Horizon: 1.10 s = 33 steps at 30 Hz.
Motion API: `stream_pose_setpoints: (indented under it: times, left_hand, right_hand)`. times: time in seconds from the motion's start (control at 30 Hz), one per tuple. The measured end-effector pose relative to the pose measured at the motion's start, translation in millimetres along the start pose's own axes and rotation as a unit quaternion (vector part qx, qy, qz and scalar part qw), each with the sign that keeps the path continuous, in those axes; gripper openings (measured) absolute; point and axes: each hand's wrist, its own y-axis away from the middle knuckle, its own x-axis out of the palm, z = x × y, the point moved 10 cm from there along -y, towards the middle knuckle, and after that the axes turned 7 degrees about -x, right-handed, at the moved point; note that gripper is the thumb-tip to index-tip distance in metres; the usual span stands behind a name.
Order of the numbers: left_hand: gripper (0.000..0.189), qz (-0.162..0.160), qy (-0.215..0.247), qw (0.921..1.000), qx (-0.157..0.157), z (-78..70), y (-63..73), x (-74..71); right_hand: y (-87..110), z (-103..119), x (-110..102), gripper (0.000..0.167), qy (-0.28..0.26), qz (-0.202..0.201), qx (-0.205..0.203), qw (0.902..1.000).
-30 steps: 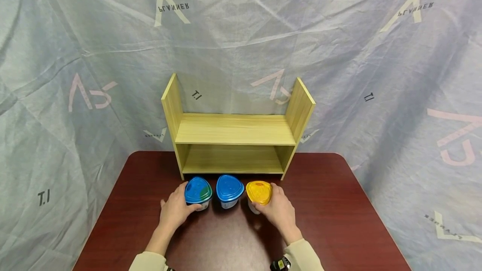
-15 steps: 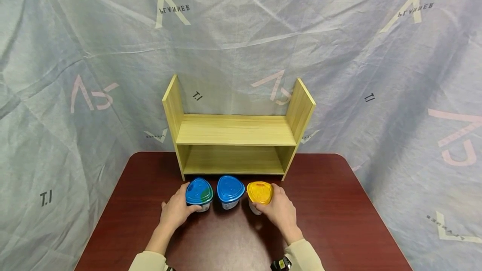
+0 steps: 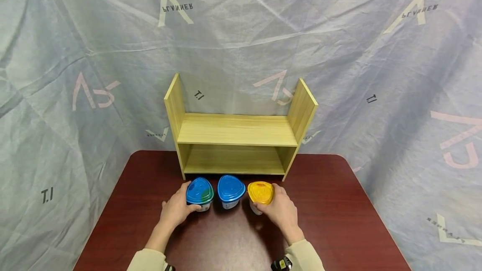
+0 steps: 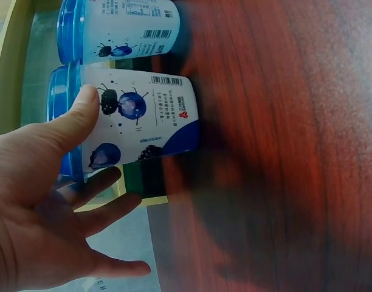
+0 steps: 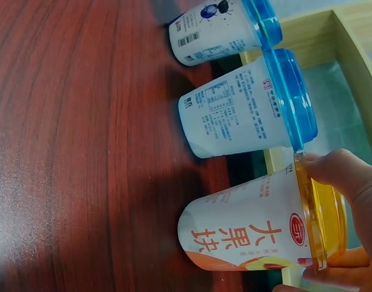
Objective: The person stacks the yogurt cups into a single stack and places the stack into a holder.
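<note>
Three lidded yogurt cups with fruit prints stand in a row on the table. My left hand (image 3: pixel 176 208) holds the left blue-lidded cup (image 4: pixel 137 115) by its rim, thumb on the near side and index finger round the far side. In the left wrist view the other fingers are spread out past the cup. The middle blue-lidded cup (image 3: pixel 230 189) stands untouched between the hands. With thumb and fingers on either side of the lid, my right hand (image 3: pixel 280 210) grips the yellow-lidded cup (image 5: pixel 247 228). All the cups are upright with bases on the table.
A pale wooden two-tier shelf (image 3: pixel 237 129) stands just behind the cups, with upright side panels. The dark red table (image 3: pixel 339 221) stretches to both sides and in front. A grey printed cloth (image 3: pixel 233 20) hangs behind and around it.
Hands and cups keep their places; only the head view has shifted slightly.
</note>
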Motion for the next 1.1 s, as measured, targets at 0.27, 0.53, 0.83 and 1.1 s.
stream_pose_setpoints:
  times: [0.27,0.53,0.83,1.1]
  left_hand:
    - [0.087,-0.003,0.005,1.0000,0.001,2.0,-0.9,0.4]
    - [0.087,0.004,0.012,0.9999,-0.006,3.6,-0.6,1.5]
    - [0.087,0.009,0.017,0.9998,-0.007,3.7,-0.7,0.9]
    - [0.086,0.013,0.020,0.9997,-0.010,4.7,-2.3,1.4]
  right_hand:
    - [-1.9,0.0,-11.4,0.097,0.006,-0.008,0.000,1.0000]
    - [-2.8,-2.7,-29.3,0.097,0.006,-0.009,0.016,0.9998]
    - [-7.0,-1.6,-58.0,0.096,0.005,-0.021,0.016,0.9996]
    - [-9.3,7.5,-74.1,0.096,0.011,-0.032,0.013,0.9993]
